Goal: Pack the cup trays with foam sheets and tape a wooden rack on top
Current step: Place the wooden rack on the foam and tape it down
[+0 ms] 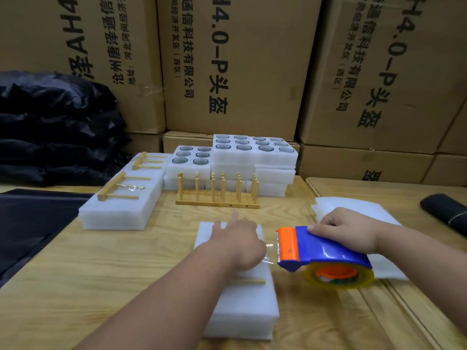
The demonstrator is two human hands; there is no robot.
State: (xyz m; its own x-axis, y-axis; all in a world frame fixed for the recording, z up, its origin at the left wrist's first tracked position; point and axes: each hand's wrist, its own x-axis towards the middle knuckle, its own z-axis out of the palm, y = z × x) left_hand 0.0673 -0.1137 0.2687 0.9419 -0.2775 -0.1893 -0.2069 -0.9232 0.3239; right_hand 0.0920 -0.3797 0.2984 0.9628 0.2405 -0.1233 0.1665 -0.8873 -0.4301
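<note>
A white foam pack [242,306] lies on the wooden table in front of me, with a thin wooden rack peg [250,282] showing on top. My left hand [236,242] lies flat on the pack, fingers stretched forward, blurred. My right hand [346,229] grips a blue and orange tape dispenser [326,256] just right of the pack. A clear strip of tape [269,252] runs from the dispenser's mouth to the pack by my left hand. The yellowish tape roll [340,275] rests near the table.
Two taped packs with wooden racks [121,195] lie at the left. An upright wooden rack [217,192] stands mid-table before stacked foam cup trays [252,157]. Foam sheets [353,208] lie at the right, a black roll [444,210] beyond. Cardboard boxes [235,64] and black bags [58,127] behind.
</note>
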